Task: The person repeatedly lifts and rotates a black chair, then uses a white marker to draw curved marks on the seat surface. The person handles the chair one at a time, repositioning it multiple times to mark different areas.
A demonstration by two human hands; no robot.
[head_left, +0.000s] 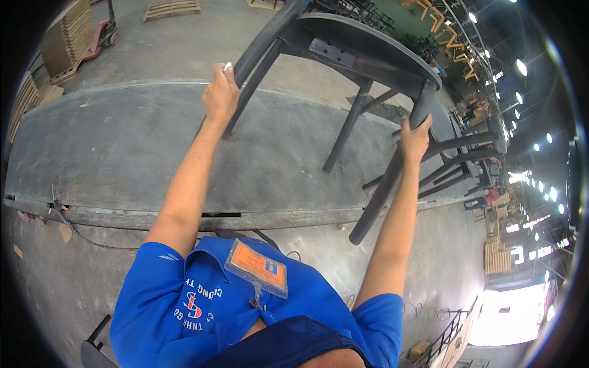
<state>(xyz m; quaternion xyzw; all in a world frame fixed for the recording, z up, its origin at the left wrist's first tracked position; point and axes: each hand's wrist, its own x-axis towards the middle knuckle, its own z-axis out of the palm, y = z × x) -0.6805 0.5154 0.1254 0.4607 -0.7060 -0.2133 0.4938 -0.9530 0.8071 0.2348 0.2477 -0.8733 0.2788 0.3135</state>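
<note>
Left hand (221, 97) and right hand (415, 142) clasp the black chair (374, 54), fingers (426, 123) curled; even pressure should steady it over the counter (123, 147) below them.

Short-sleeved blue shirt (316, 297), red-and-white chest emblem (194, 305), orange badge (256, 268).

On the chest of the blue short-sleeved fabric shirt (228, 324), at about seven o'clock from the centre of the view, white printed lettering (211, 292) was set in a ring around a red-and-white emblem (193, 305); both were shown turned nearly upside down. Between six and seven o'clock, nearer the centre, an orange rectangular card (248, 262) was held in a clear plastic badge holder (274, 290). Small lines of print were borne by the card beside a blue patch (271, 267), but were too blurred to be read.
</note>
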